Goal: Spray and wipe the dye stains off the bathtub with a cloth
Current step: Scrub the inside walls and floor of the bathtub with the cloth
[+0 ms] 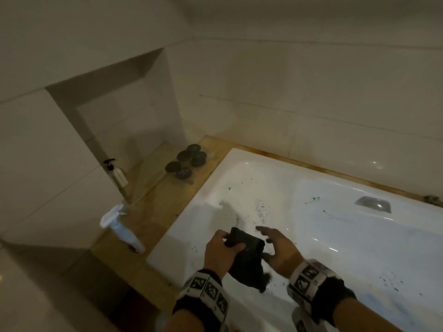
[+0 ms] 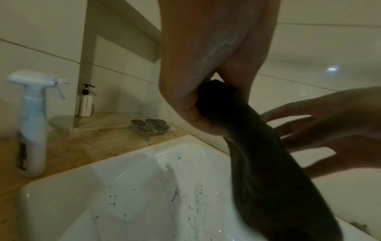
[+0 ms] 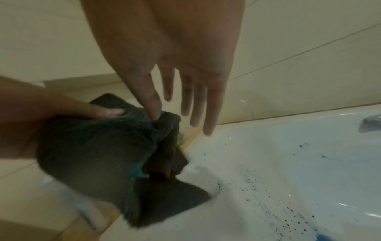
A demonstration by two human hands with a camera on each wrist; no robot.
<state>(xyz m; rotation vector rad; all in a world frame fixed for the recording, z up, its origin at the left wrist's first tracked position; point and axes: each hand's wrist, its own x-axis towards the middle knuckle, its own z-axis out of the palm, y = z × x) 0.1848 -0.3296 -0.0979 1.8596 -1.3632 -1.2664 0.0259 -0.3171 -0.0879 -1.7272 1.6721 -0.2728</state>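
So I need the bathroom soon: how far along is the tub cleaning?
Early, it seems. The spray bottle stands on the wooden ledge, in neither hand; whether spraying is finished I can't tell. In hand: the left hand grips the dark cloth, the right hand open beside it. Left: blue-black dye specks dot the bathtub, so wiping remains.

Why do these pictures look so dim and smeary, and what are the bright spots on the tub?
Head view: dim yellowish room light, soft throughout; small white glints on the bathtub are glare off its glossy surface. Left wrist view: the spray bottle is smeared, the cloth almost black. Right wrist view: the right hand looms stretched by the wide lens, and the left hand is blurred.
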